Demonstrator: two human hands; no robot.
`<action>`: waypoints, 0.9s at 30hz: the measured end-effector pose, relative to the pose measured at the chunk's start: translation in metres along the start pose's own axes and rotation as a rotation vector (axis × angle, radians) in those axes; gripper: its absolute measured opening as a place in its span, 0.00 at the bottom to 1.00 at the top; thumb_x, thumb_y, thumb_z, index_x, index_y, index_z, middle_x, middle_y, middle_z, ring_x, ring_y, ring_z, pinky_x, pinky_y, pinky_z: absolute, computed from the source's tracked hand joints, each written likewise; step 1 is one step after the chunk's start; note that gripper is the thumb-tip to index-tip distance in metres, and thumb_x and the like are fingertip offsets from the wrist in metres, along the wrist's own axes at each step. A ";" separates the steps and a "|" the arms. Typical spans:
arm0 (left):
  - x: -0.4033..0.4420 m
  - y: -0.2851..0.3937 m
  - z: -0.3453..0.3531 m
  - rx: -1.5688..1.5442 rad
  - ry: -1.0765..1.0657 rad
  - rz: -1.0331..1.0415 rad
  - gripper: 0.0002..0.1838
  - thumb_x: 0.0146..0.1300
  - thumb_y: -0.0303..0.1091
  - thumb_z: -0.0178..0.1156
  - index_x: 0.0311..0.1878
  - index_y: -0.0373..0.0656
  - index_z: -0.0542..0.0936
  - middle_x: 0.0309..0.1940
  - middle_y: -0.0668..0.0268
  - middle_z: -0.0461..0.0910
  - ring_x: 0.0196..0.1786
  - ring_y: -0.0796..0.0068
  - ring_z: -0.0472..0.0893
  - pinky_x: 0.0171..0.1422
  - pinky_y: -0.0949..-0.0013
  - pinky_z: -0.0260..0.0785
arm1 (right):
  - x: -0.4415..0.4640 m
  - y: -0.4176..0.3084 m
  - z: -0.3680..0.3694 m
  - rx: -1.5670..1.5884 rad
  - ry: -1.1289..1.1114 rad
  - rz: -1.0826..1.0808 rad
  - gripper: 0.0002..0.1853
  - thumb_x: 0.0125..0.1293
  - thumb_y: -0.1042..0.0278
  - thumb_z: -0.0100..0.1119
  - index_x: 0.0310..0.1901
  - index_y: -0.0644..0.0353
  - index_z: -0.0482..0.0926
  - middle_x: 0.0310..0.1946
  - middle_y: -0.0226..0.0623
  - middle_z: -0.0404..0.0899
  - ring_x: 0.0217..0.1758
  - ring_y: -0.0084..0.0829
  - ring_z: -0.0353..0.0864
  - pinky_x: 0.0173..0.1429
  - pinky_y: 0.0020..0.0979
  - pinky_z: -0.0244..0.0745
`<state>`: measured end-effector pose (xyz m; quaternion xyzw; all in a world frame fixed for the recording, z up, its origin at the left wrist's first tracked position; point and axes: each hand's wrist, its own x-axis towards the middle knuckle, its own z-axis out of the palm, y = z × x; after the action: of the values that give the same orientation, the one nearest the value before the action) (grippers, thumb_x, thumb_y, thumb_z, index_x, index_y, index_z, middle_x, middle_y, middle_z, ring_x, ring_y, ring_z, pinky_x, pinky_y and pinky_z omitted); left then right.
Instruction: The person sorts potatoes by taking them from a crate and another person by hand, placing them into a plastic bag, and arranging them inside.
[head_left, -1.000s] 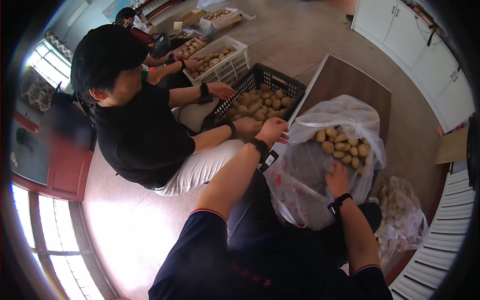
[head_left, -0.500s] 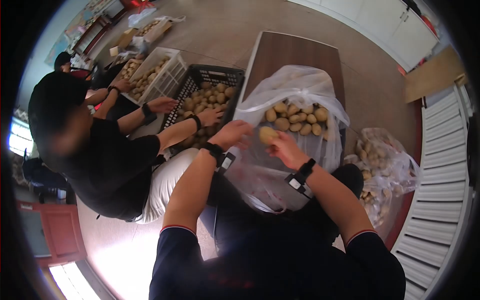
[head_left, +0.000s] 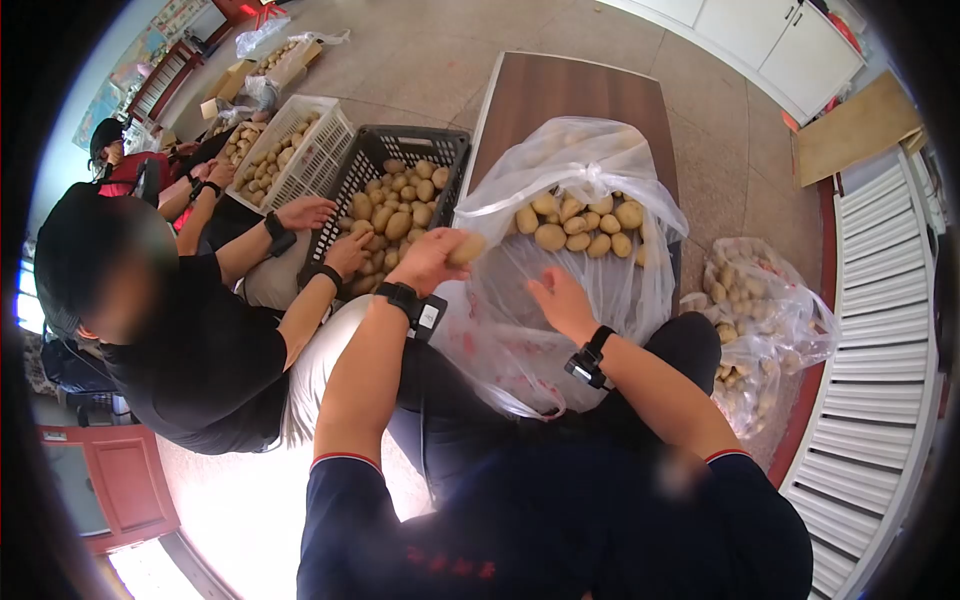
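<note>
One potato [head_left: 466,249] is sitting in left hand [head_left: 425,260], center of frame; fingers are closing round it just beside the left edge of the clear plastic bag [head_left: 500,330]. Right hand [head_left: 563,303] is hovering over the bag's lower part, fingers loosely open, thumb side facing the left hand. Bag is lying partly on the brown tabletop [head_left: 575,85], upper center, and is draping toward the wearer's lap; loose potatoes [head_left: 550,237] are clustering in its upper part. Black crate [head_left: 458,155], left of the tabletop, is holding more potatoes, and a co-worker [head_left: 190,350] at left is reaching into it, one hand touching potatoes, the other hanging near its left side. White crate [head_left: 335,150] with potatoes is standing just beyond, upper left. Second plastic bag [head_left: 760,290], also containing potatoes, is resting on the floor at right, near the white slatted panel [head_left: 865,370].
</note>
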<state>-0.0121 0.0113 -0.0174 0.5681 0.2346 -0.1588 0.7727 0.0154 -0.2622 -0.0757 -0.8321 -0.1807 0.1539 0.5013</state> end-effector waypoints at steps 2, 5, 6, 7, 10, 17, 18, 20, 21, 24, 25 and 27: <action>0.001 -0.001 -0.009 -0.081 0.105 0.037 0.20 0.68 0.45 0.60 0.53 0.39 0.76 0.42 0.61 0.80 0.34 0.66 0.82 0.39 0.65 0.80 | -0.014 0.009 -0.013 -0.371 0.133 0.058 0.25 0.62 0.48 0.63 0.47 0.66 0.76 0.49 0.54 0.78 0.52 0.52 0.77 0.53 0.46 0.73; 0.005 -0.008 -0.031 -0.205 0.269 0.111 0.19 0.69 0.43 0.58 0.55 0.39 0.74 0.44 0.59 0.78 0.36 0.63 0.82 0.38 0.63 0.81 | -0.029 0.017 -0.031 -0.605 0.175 0.128 0.30 0.59 0.47 0.66 0.50 0.67 0.74 0.55 0.56 0.73 0.57 0.53 0.75 0.59 0.47 0.72; 0.009 -0.013 -0.043 -0.275 0.344 0.137 0.19 0.69 0.41 0.58 0.56 0.38 0.73 0.45 0.58 0.78 0.37 0.62 0.82 0.39 0.62 0.82 | -0.032 0.020 -0.034 -0.603 0.175 0.130 0.30 0.59 0.47 0.66 0.50 0.67 0.74 0.55 0.56 0.73 0.57 0.53 0.75 0.59 0.47 0.72; 0.014 -0.018 -0.054 -0.344 0.420 0.162 0.19 0.70 0.40 0.57 0.57 0.38 0.71 0.47 0.57 0.77 0.38 0.60 0.82 0.39 0.60 0.83 | -0.034 0.022 -0.036 -0.662 0.153 0.203 0.31 0.59 0.46 0.67 0.51 0.68 0.73 0.55 0.55 0.72 0.57 0.54 0.75 0.59 0.47 0.72; 0.020 -0.025 -0.073 -0.391 0.545 0.153 0.18 0.70 0.36 0.58 0.58 0.38 0.71 0.47 0.56 0.78 0.40 0.57 0.82 0.41 0.60 0.82 | -0.035 0.031 -0.040 -0.701 0.099 0.331 0.34 0.58 0.45 0.67 0.52 0.69 0.71 0.54 0.56 0.73 0.56 0.55 0.77 0.59 0.48 0.73; 0.008 -0.027 -0.089 -0.394 0.673 0.209 0.14 0.70 0.33 0.53 0.54 0.36 0.74 0.46 0.56 0.77 0.41 0.59 0.82 0.40 0.64 0.82 | -0.022 0.066 -0.047 -0.585 -0.055 0.409 0.26 0.59 0.51 0.66 0.46 0.69 0.77 0.44 0.59 0.81 0.50 0.58 0.81 0.54 0.51 0.76; 0.008 -0.027 -0.090 -0.380 0.695 0.205 0.14 0.70 0.33 0.51 0.52 0.35 0.74 0.45 0.56 0.77 0.40 0.60 0.82 0.39 0.65 0.82 | -0.020 0.068 -0.048 -0.582 -0.073 0.383 0.24 0.60 0.53 0.65 0.45 0.69 0.78 0.42 0.59 0.82 0.49 0.59 0.81 0.54 0.52 0.75; 0.009 -0.028 -0.094 -0.399 0.734 0.187 0.13 0.70 0.33 0.51 0.51 0.34 0.74 0.42 0.57 0.78 0.38 0.61 0.82 0.39 0.66 0.82 | -0.015 0.074 -0.049 -0.582 -0.116 0.440 0.21 0.62 0.54 0.61 0.46 0.66 0.82 0.46 0.57 0.82 0.53 0.57 0.80 0.56 0.50 0.76; 0.011 -0.030 -0.096 -0.407 0.747 0.181 0.13 0.70 0.33 0.51 0.50 0.34 0.74 0.41 0.57 0.78 0.38 0.61 0.82 0.39 0.66 0.81 | -0.013 0.079 -0.049 -0.583 -0.116 0.439 0.21 0.62 0.54 0.61 0.46 0.66 0.82 0.46 0.57 0.82 0.53 0.57 0.80 0.56 0.50 0.76; 0.015 -0.025 -0.091 -0.406 0.842 0.126 0.12 0.69 0.34 0.52 0.47 0.34 0.73 0.39 0.58 0.77 0.36 0.63 0.81 0.38 0.65 0.81 | -0.009 0.085 -0.048 -0.606 -0.166 0.414 0.20 0.63 0.56 0.57 0.45 0.66 0.82 0.46 0.57 0.82 0.53 0.57 0.80 0.56 0.50 0.76; 0.014 -0.021 -0.089 -0.352 0.769 0.083 0.14 0.70 0.35 0.54 0.51 0.34 0.70 0.44 0.57 0.74 0.40 0.61 0.81 0.38 0.64 0.82 | -0.008 0.086 -0.048 -0.629 -0.196 0.393 0.19 0.62 0.58 0.55 0.45 0.65 0.83 0.46 0.57 0.82 0.52 0.57 0.81 0.56 0.50 0.76; 0.009 -0.012 -0.076 -0.297 0.694 0.041 0.17 0.70 0.36 0.56 0.54 0.35 0.68 0.49 0.55 0.71 0.44 0.59 0.82 0.38 0.62 0.82 | -0.008 0.085 -0.048 -0.653 -0.225 0.373 0.18 0.62 0.60 0.54 0.44 0.65 0.83 0.46 0.56 0.82 0.51 0.57 0.81 0.56 0.50 0.76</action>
<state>-0.0251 0.0804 -0.0508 0.4746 0.4914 0.0945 0.7241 0.0423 -0.3399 -0.1286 -0.9443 -0.1195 0.2671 0.1509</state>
